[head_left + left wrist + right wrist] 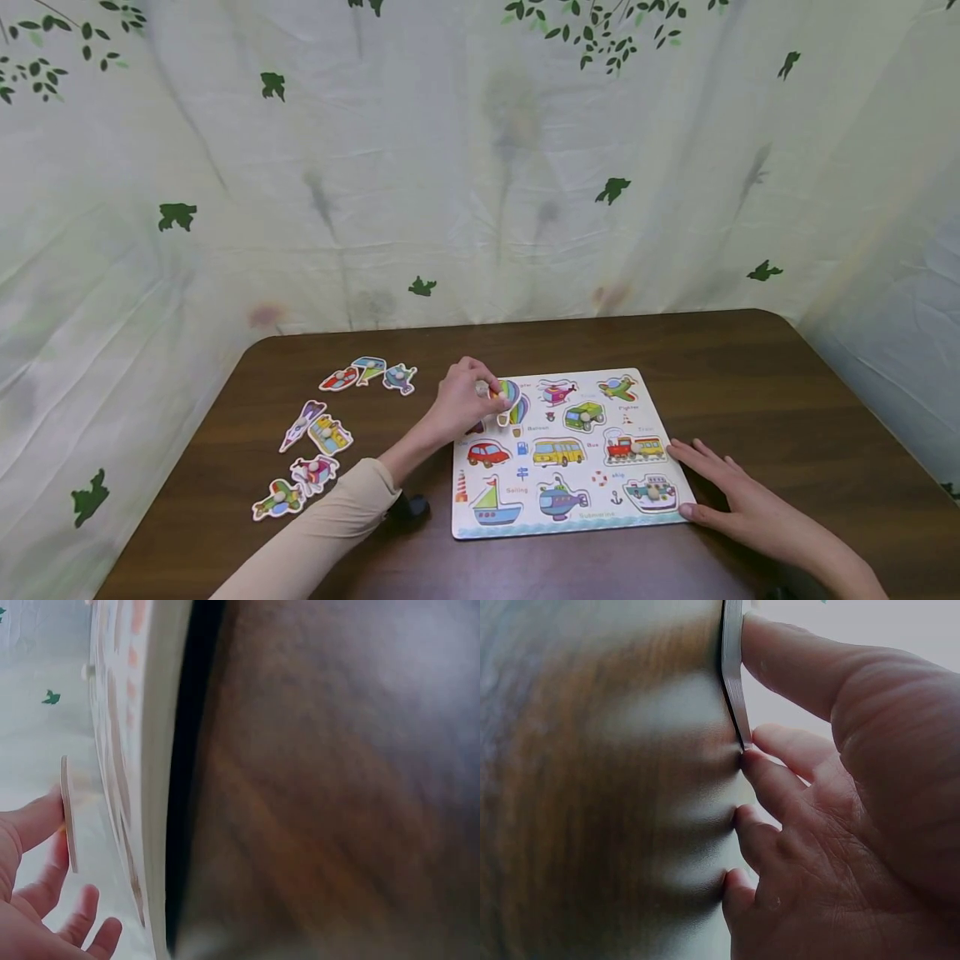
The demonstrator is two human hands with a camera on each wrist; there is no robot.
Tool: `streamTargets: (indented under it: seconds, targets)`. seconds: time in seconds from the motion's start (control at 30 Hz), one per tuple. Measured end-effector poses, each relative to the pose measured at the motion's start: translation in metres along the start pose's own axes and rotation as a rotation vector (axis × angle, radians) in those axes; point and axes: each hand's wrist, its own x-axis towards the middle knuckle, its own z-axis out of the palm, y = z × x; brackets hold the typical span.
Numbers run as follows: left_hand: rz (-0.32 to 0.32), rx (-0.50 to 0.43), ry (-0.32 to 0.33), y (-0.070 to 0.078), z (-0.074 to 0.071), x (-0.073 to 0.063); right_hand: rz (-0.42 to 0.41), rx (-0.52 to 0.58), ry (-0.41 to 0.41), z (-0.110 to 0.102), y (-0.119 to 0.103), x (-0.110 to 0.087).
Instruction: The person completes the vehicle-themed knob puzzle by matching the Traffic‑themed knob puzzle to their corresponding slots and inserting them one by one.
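Note:
My left hand [465,402] pinches a hot-air balloon puzzle piece [512,390] between thumb and fingertips, just over the balloon picture at the board's upper left. The left wrist view shows this thin piece [68,817] edge-on, apart from the board. The white peg puzzle board [531,492] lies flat, with vehicle pictures. A truck piece [584,416], a train piece [634,447] and a ship piece [651,493] sit in it. At the board's right edge rests my right hand [738,500], its thumb at the lower right corner and its fingers spread along the side and on the table.
Several loose pieces lie left on the brown table [750,367]: a red car [340,379], a sailboat [369,369], a submarine [400,379], a rocket [303,425], a bus [330,434], a helicopter [313,473] and an airplane [278,499]. A leaf-patterned curtain [450,167] hangs behind.

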Motion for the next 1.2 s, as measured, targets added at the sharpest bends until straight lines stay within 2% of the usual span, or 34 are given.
streamTargets:
  seconds: [0.33,0.6,0.97,1.2]
  targets:
    - [0.004,0.057,0.003,0.000,0.009,0.001,-0.010,-0.030,0.006,0.000,-0.001,0.002]
    - [0.086,0.175,-0.008,0.000,0.012,0.002,0.012,-0.022,0.004,0.001,0.000,0.000]
    - [0.085,0.172,-0.034,0.001,0.014,0.005,0.009,-0.010,-0.002,0.001,0.000,-0.001]
    - [0.076,0.187,-0.045,0.000,0.013,0.007,-0.022,-0.031,0.006,0.001,0.000,-0.001]
